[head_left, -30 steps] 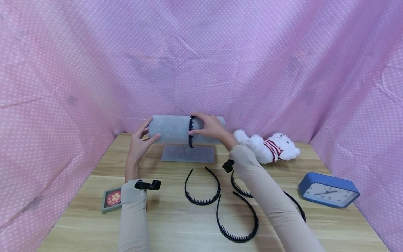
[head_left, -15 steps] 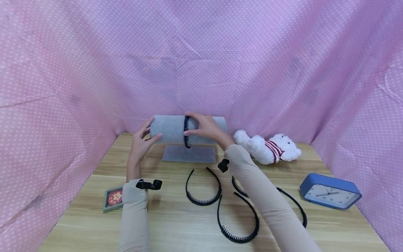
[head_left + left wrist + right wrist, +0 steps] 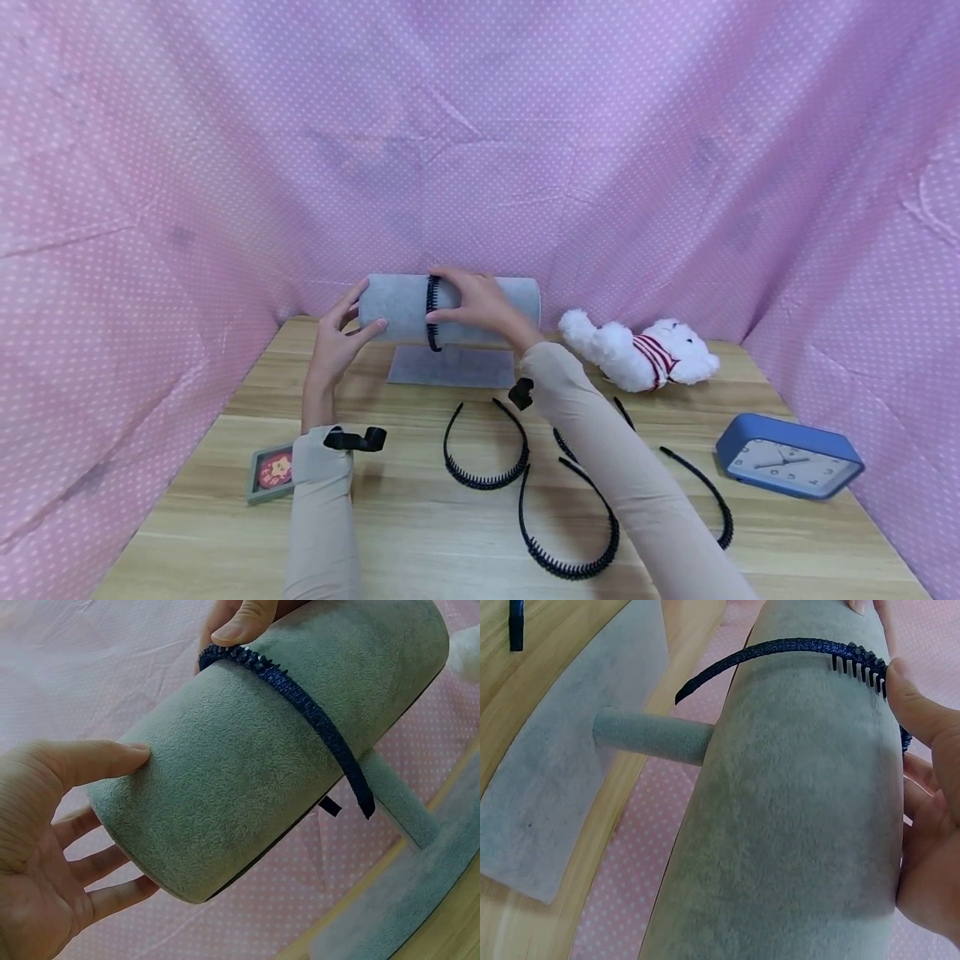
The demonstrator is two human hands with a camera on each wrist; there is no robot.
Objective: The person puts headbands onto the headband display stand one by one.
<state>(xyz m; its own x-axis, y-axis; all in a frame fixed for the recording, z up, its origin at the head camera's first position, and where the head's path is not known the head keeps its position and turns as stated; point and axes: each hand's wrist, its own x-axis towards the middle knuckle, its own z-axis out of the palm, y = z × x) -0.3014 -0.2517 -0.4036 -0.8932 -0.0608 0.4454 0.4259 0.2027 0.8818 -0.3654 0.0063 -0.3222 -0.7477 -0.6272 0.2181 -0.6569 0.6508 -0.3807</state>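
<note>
grey velvet roll (image 3: 277,735), headband teeth (image 3: 859,664) in right-wrist view only

The stand (image 3: 480,310) under my fingers (image 3: 112,759) looks like matt, fuzzy grey velvet; the headband (image 3: 315,720) at my fingertips looks like hard dark plastic with toothed edges, and the bench (image 3: 420,533) is smooth light wood.

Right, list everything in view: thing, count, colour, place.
Headband display stand: one, grey felt cylinder on a flat base, back centre of the table.
Headband on the stand: one, black, toothed, round the cylinder.
Loose headbands: three, black, on the table in front of the stand.
Plush dog: one, white with red-striped top, right of the stand.
Alarm clock: one, blue, far right.
Framed picture: one, grey frame, red centre, left.
Table: one, light wood.
Backdrop cloth: pink, white dots.
Left hand: steadies the cylinder's end.
Right hand: grip on the mounted headband.
</note>
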